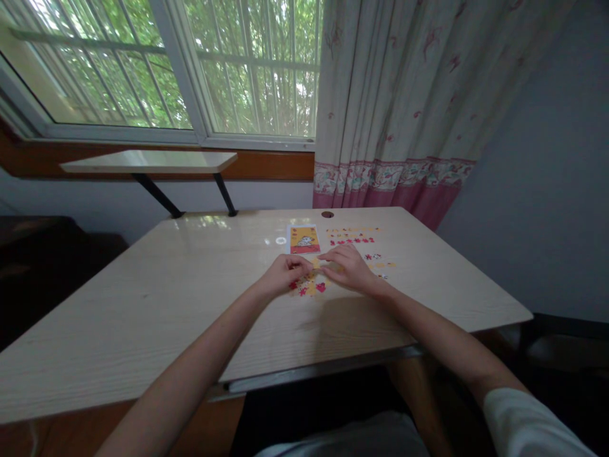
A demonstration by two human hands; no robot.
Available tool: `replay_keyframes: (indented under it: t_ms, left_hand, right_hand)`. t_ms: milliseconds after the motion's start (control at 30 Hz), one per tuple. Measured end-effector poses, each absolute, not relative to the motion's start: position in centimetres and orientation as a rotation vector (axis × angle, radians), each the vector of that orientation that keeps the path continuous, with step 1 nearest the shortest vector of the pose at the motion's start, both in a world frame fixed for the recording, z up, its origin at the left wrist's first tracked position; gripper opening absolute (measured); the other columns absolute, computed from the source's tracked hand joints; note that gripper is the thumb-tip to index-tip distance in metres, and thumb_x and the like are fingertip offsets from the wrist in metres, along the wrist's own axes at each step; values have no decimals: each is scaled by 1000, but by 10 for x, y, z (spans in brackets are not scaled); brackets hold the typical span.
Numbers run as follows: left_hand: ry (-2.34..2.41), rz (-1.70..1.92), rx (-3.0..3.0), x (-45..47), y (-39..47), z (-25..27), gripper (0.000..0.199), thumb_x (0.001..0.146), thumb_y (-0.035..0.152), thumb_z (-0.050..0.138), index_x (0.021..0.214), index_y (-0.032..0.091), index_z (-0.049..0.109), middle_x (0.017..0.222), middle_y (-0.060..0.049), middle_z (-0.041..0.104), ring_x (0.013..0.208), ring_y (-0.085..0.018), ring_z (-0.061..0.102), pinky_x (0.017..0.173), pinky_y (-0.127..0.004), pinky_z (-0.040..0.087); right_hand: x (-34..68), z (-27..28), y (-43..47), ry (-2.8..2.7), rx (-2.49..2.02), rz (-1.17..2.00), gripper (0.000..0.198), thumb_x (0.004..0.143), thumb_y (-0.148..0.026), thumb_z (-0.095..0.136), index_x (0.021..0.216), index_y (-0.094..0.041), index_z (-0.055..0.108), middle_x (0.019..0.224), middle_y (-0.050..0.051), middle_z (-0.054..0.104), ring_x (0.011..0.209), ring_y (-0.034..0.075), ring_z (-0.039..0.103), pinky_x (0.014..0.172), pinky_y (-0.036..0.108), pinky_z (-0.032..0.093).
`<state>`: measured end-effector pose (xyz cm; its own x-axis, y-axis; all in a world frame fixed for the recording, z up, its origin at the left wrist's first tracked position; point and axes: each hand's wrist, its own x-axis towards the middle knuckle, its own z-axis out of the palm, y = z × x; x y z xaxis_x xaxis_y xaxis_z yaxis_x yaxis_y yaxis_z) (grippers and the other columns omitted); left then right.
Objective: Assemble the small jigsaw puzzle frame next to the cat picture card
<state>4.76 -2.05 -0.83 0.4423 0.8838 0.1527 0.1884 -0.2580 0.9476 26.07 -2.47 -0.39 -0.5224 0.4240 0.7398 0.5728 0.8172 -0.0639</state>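
Note:
Over a small pile of jigsaw puzzle pieces, my left hand and my right hand meet almost fingertip to fingertip. Between them is a yellow puzzle piece, with the fingers of both hands closed at its edges; its exact outline is too small to make out. The pile below mixes yellow, red and white pieces, and my left fingers partly cover it. Just beyond my hands lies a picture card with a spotted white animal on yellow and red.
Rows of sorted puzzle pieces lie right of the card, with more pieces beside my right hand. A small white ring is left of the card. A raised shelf stands at the desk's back left, below a barred window.

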Motion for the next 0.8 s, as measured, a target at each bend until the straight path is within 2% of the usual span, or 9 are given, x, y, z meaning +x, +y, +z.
replay_keyframes:
  t_ms: [133,300,800]
  left_hand:
    - [1137,807,2047,36,-17,-3,32,80,40,53,86,13,70,73,-5,67,61,-14,54,59,-25,40]
    - [1381,491,2599,13,-10,0,28,84,31,46,82,16,70,80,-8,67,72,-18,57,63,-27,38]
    - [1369,383,2604,2,0,-5,28,85,30,45,86,16,70,81,-7,68,70,-16,59,62,-24,39]
  right_hand:
    - [273,5,-19,-2072,-752,-300,19,84,-35,58,94,-20,66,82,4,69,78,17,60,73,31,40]
    - [289,13,-16,-1931,-785,-321,17,83,-33,60,93,-20,66,80,4,69,76,16,61,73,31,42]
    - [298,14,-14,-1975,-843,-303,18,83,-35,60,94,-24,68,86,4,69,81,17,61,78,33,42]
